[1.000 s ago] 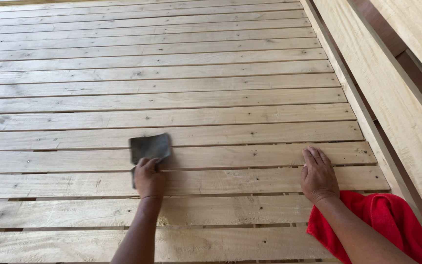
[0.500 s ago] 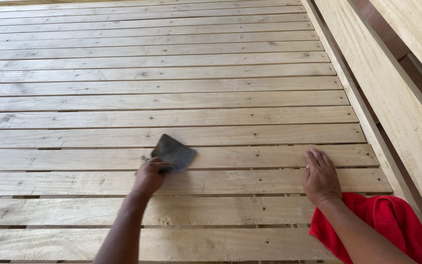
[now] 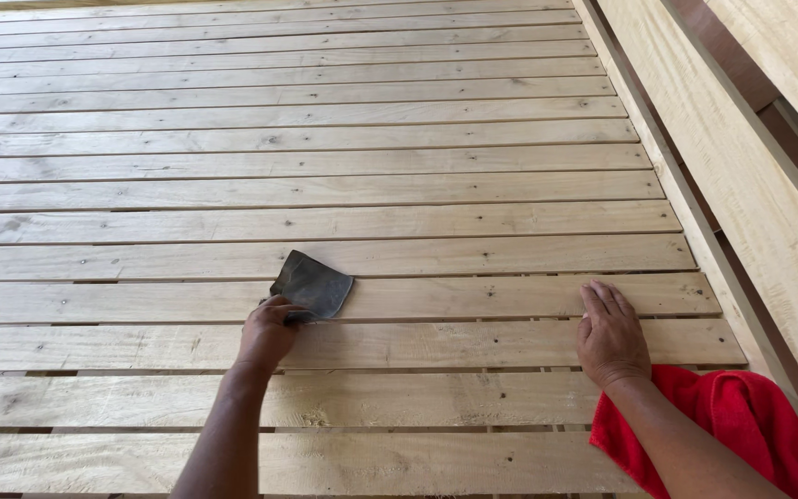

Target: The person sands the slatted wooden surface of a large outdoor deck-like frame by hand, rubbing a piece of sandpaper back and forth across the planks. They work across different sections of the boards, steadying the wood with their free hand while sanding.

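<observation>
My left hand [image 3: 267,334] pinches the near corner of a dark grey sheet of sandpaper [image 3: 314,285], which lies flat against a pale wooden slat [image 3: 473,298]. The sheet points away from me and to the right. My right hand [image 3: 610,334] rests palm down with fingers together on the slats farther right, holding nothing. The slats run left to right with narrow gaps between them.
A red cloth [image 3: 731,420] drapes over my right forearm at the lower right. A long wooden side rail [image 3: 695,199] borders the slats on the right, with more pale planks [image 3: 787,55] beyond it.
My left hand slid the sandpaper to the right along the slat, and the sheet turned to point right. My right hand stayed in place.
</observation>
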The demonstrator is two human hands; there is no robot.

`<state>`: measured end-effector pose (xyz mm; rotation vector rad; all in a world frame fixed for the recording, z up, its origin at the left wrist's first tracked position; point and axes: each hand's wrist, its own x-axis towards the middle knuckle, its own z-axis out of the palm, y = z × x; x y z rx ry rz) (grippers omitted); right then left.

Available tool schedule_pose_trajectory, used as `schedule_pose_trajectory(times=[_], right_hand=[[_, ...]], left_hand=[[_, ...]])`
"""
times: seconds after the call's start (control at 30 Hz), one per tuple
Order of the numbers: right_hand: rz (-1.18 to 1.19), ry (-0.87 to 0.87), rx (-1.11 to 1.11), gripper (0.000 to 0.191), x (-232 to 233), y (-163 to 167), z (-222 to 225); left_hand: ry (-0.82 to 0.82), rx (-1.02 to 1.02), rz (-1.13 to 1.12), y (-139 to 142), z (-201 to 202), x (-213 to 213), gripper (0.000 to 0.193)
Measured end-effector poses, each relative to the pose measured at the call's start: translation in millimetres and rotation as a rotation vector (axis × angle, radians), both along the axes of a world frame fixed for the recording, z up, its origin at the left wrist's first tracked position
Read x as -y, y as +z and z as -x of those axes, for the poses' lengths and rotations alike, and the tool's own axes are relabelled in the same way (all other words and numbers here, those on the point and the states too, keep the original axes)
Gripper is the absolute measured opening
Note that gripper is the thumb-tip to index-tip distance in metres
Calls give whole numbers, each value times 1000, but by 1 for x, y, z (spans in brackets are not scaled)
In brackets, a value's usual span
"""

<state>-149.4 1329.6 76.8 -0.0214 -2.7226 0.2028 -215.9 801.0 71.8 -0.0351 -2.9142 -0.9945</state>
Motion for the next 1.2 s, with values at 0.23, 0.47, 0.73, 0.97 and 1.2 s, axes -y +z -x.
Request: schedule_pose_trajectory(times=[0.23,0.47,0.73,0.97,1.2], right_hand=[[-4,-21,32,48,0,0,0],[-10,-20,28,48,-2,-1,1],[-38,-11,14,48,-1,1,3],[13,0,21,48,-8,2,3],[-22,-22,55,50,-10,3,5]], left_hand=[[-227,-81,104,-19,1,-101,34],[7,13,5,-9,2,13,24],[-132,-104,47,-17,11,-122,21],[-245,-207,-125,-26,17,-250,30],[462,-72,-158,-14,57,-78,25]])
